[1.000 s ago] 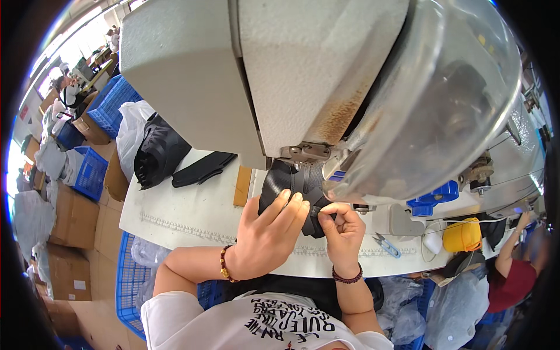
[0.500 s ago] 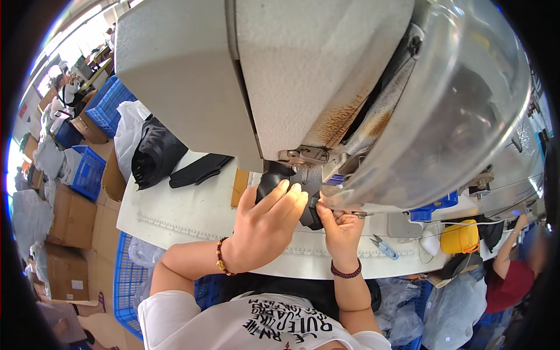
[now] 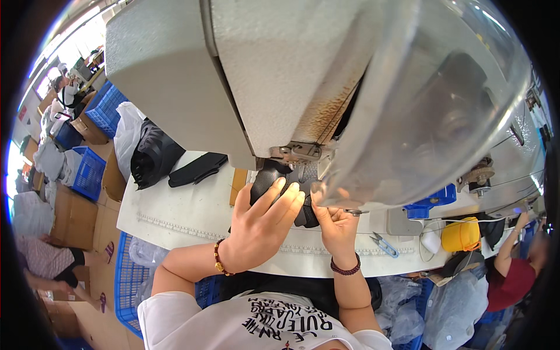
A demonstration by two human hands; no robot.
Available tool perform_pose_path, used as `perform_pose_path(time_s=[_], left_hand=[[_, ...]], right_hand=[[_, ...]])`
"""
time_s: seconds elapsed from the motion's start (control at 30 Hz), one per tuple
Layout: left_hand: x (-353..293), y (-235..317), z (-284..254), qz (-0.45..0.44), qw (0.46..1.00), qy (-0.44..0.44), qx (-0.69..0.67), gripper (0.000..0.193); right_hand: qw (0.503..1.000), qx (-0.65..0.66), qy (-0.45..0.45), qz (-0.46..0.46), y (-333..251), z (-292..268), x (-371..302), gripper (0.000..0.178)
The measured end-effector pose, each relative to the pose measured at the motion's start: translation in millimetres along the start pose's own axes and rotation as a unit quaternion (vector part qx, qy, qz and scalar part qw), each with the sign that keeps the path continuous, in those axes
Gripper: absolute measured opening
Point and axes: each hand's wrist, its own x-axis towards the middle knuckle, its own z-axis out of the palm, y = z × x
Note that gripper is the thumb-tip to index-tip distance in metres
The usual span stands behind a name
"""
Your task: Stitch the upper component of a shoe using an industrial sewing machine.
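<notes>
Well, we have both hands by a soft black piece, which lies under the metal foot of a big grey sewing machine. Our left hand lies over it, nearly flat, with its fingers a little bent and the tips touching the top. Our right hand is half curled, with its thumb against the right edge. We cannot tell if it pinches, because a see-through cover blurs those fingertips.

The machine hangs over the white table and blocks much of our view. To our left we have a flat black piece, then a black bundle near a white bag. We see a ruler strip on the table, and blue snips to the right of our right hand. Further right we find a yellow cup.

Off the table, we see a blue basket just beside it and brown boxes on the floor. We can spot 3 other people, 2 on the left and 1 in red on the right.
</notes>
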Motion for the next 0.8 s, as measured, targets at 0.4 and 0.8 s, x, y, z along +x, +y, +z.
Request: perform_pose_path(time_s=[0.4,0.8], left_hand=[[2.7,-6.1,-7.8,0.011,1.000,-0.014,-0.015,0.036],[3.6,3.8,-2.0,0.005,1.000,-0.004,0.029,0.034]], right_hand=[[0.998,0.011,-0.043,-0.042,-4.7,0.1,1.9,0.040],[0.998,-0.011,-0.052,-0.028,-9.9,-1.2,0.4,0.038]])
